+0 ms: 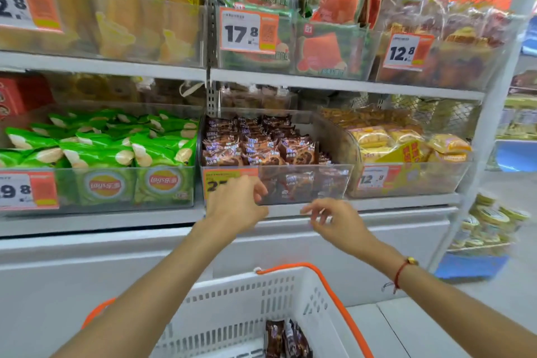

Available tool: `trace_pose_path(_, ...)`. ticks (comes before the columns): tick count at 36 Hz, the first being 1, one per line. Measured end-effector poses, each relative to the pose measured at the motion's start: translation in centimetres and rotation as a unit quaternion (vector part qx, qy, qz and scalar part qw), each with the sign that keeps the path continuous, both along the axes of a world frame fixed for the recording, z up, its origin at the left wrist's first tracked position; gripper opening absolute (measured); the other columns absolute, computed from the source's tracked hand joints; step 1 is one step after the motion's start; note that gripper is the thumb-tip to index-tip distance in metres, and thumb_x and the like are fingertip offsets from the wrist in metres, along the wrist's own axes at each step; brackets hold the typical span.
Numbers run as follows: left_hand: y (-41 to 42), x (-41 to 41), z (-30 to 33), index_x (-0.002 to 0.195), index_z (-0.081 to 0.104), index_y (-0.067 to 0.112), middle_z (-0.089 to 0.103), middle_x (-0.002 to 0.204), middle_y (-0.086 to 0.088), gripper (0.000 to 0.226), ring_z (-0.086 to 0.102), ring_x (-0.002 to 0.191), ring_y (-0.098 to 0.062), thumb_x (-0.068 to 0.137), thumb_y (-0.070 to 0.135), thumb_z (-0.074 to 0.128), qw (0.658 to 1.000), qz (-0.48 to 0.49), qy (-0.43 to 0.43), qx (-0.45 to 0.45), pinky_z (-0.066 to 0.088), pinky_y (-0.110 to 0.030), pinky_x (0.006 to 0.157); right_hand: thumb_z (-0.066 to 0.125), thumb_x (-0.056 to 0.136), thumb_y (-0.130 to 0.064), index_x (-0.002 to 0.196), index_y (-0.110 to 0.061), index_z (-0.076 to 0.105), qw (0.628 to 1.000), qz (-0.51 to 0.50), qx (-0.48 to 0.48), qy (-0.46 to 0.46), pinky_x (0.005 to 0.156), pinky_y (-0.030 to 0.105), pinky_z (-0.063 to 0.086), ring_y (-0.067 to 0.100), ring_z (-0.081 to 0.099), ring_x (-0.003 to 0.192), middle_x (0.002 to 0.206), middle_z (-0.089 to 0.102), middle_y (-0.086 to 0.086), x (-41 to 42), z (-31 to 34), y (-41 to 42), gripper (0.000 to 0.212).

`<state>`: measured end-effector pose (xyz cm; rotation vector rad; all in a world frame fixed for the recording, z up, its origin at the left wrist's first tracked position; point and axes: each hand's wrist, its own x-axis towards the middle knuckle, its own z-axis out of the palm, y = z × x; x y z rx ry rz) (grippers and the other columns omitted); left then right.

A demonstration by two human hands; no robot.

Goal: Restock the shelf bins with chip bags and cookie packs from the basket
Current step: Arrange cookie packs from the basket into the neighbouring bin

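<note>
A clear bin (325,183) in the middle of the lower shelf holds several brown cookie packs (255,142). My left hand (235,203) is at the bin's front wall, over its orange price tag, fingers loosely curled and holding nothing. My right hand (334,218) hovers just below the bin's front edge, fingers loosely bent and empty. The white basket (247,299) with orange handles sits below my arms; a few brown cookie packs (286,338) lie in it. Green chip bags (116,142) fill the bin to the left.
A bin of yellow snack packs (406,142) stands to the right. The upper shelf carries bins of yellow, green-and-orange and brown bags with price tags. A white freezer chest (87,264) runs below the shelf. A side rack of small tubs (491,221) hangs at right.
</note>
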<state>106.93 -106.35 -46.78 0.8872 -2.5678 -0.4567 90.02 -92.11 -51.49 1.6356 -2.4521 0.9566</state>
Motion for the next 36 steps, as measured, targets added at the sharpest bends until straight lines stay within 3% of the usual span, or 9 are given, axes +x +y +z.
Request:
trace_pose_path(5, 0.7, -0.4, -6.8, 0.103, 0.063, 0.032, 0.067, 0.108, 0.011, 0.020, 0.061, 0.106, -0.016, 0.084, 0.028, 0.063, 0.986, -0.046, -0.142, 0.072, 0.045, -0.027, 0.079, 0.062, 0.083, -0.011, 0.094, -0.026, 0.072, 0.990, 0.009, 0.135, -0.030, 0.074, 0.027, 0.051, 0.006, 0.057, 0.070, 0.076, 0.059, -0.018, 0.9, -6.7, 0.9, 0.021)
trace_pose_path(10, 1.6, -0.1, -13.7, 0.114, 0.065, 0.032, 0.055, 0.120, 0.021, 0.026, 0.056, 0.114, -0.016, 0.091, 0.026, 0.056, 0.951, -0.097, -0.268, 0.120, 0.043, -0.027, 0.089, 0.051, 0.086, -0.010, 0.100, -0.024, 0.072, 0.963, 0.029, 0.265, -0.046, 0.074, 0.023, 0.045, 0.011, 0.058, 0.080, 0.090, 0.065, -0.007, 1.9, -12.4, 1.5, 0.029)
trace_pose_path(17, 4.7, 0.7, -25.2, 0.127, 0.060, 0.020, 0.057, 0.131, -0.001, 0.033, 0.055, 0.116, -0.023, 0.095, 0.023, 0.054, 0.866, -0.175, -0.385, 0.266, 0.046, -0.036, 0.098, 0.053, 0.088, -0.009, 0.120, -0.013, 0.060, 0.872, 0.112, 0.476, -0.007, 0.073, 0.029, 0.043, 0.023, 0.053, 0.093, 0.121, 0.060, 0.008, 3.8, -20.7, 2.2, 0.033)
trace_pose_path(21, 7.1, 1.0, -30.8, 0.134, 0.049, 0.008, 0.056, 0.128, -0.009, 0.041, 0.057, 0.103, -0.024, 0.098, 0.029, 0.050, 0.854, -0.133, -0.349, 0.361, 0.045, -0.034, 0.088, 0.049, 0.092, -0.007, 0.144, -0.010, 0.033, 0.839, 0.124, 0.528, 0.048, 0.099, 0.041, 0.045, 0.028, 0.039, 0.130, 0.144, 0.036, 0.010, 4.6, -25.1, 2.7, 0.055)
trace_pose_path(24, 8.8, 0.5, -33.8, 0.130, 0.049, 0.010, 0.060, 0.106, -0.004, 0.042, 0.051, 0.079, -0.013, 0.098, 0.036, 0.050, 0.849, -0.079, -0.278, 0.443, 0.040, -0.027, 0.077, 0.053, 0.092, -0.015, 0.151, -0.010, 0.017, 0.819, 0.149, 0.541, 0.120, 0.106, 0.040, 0.037, 0.027, 0.023, 0.139, 0.155, 0.019, 0.009, 4.4, -27.0, 3.0, 0.069)
trace_pose_path(27, 9.9, -0.5, -35.7, 0.122, 0.055, 0.013, 0.052, 0.085, 0.004, 0.033, 0.043, 0.066, -0.006, 0.096, 0.033, 0.054, 0.840, -0.029, -0.224, 0.494, 0.040, -0.025, 0.064, 0.057, 0.090, -0.013, 0.139, -0.008, 0.038, 0.828, 0.149, 0.506, 0.189, 0.101, 0.037, 0.035, 0.026, 0.032, 0.130, 0.142, 0.036, 0.010, 3.9, -28.1, 2.7, 0.053)
trace_pose_path(30, 10.4, -1.2, -36.6, 0.116, 0.060, 0.014, 0.065, 0.111, -0.011, 0.030, 0.056, 0.084, -0.018, 0.095, 0.035, 0.056, 0.843, -0.015, -0.196, 0.501, 0.050, -0.031, 0.082, 0.057, 0.087, -0.006, 0.118, -0.011, 0.055, 0.852, 0.152, 0.462, 0.194, 0.095, 0.034, 0.035, 0.024, 0.039, 0.121, 0.126, 0.052, 0.007, 3.2, -28.3, 2.1, 0.031)
trace_pose_path(32, 10.4, -1.6, -36.5, 0.106, 0.063, 0.014, 0.066, 0.103, -0.005, 0.026, 0.060, 0.092, -0.021, 0.094, 0.036, 0.058, 0.840, -0.003, -0.180, 0.512, 0.050, -0.031, 0.087, 0.058, 0.085, -0.006, 0.108, -0.014, 0.059, 0.857, 0.155, 0.459, 0.173, 0.091, 0.034, 0.038, 0.024, 0.045, 0.115, 0.117, 0.057, 0.005, 2.6, -27.8, 1.8, 0.024)
trace_pose_path(36, 9.7, -2.1, -35.2, 0.083, 0.050, 0.020, 0.050, 0.070, 0.005, 0.016, 0.048, 0.063, -0.012, 0.096, 0.029, 0.054, 0.842, -0.009, -0.143, 0.520, 0.039, -0.022, 0.060, 0.059, 0.084, -0.013, 0.108, -0.021, 0.060, 0.866, 0.127, 0.468, 0.118, 0.082, 0.037, 0.046, 0.030, 0.055, 0.103, 0.112, 0.056, 0.008, 1.9, -25.3, 1.6, 0.025)
